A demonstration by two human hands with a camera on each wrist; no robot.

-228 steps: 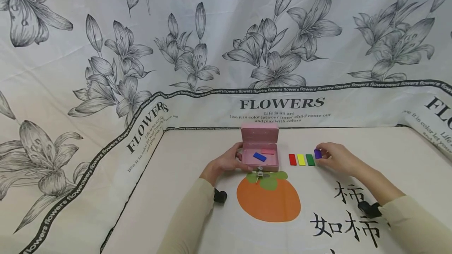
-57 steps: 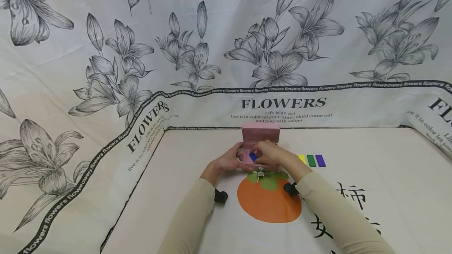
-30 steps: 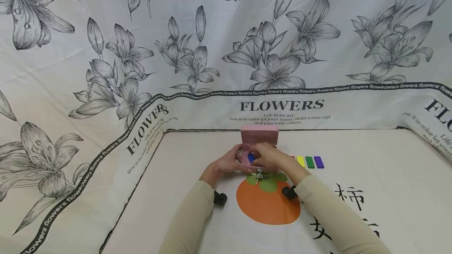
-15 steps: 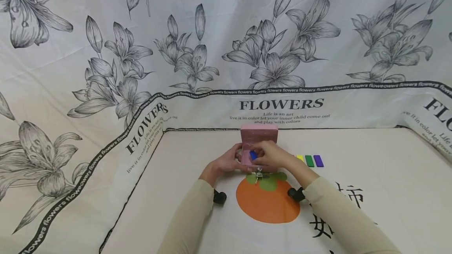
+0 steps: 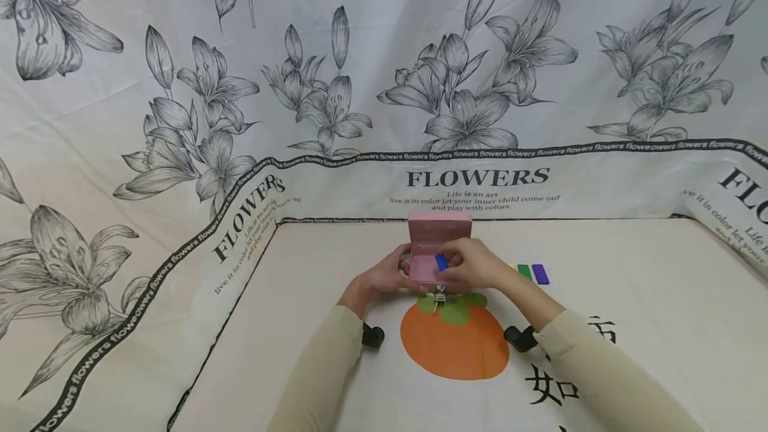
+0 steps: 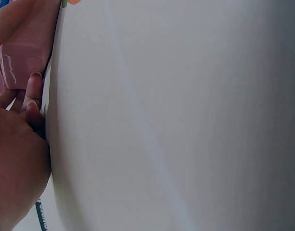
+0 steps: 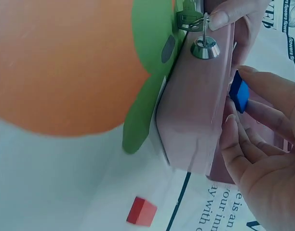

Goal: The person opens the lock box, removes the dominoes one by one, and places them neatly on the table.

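A small pink cash box [image 5: 441, 219] stands with its lid raised, a key [image 7: 206, 21] in its front lock. My left hand [image 5: 387, 273] grips the left side of the box, thumb along the front edge. My right hand [image 5: 477, 264] pinches a blue block [image 5: 441, 262] between thumb and finger, over the box's open inside. To the right of the box are a purple block [image 5: 541, 274], a green block [image 5: 525, 273] and a sliver of a yellow block [image 5: 512, 265]. A red block [image 7: 141, 211] shows only in the right wrist view; the pink block in the box is hidden.
The white cloth under the box carries a printed orange persimmon [image 5: 454, 345] and black characters [image 5: 549, 385]. Behind the table surface hangs a flower-printed curtain [image 5: 474, 99].
My right hand left the purple block beside the green one, reached into the box and took hold of the blue block. Lately it has moved slightly right with it. My left hand stays put.
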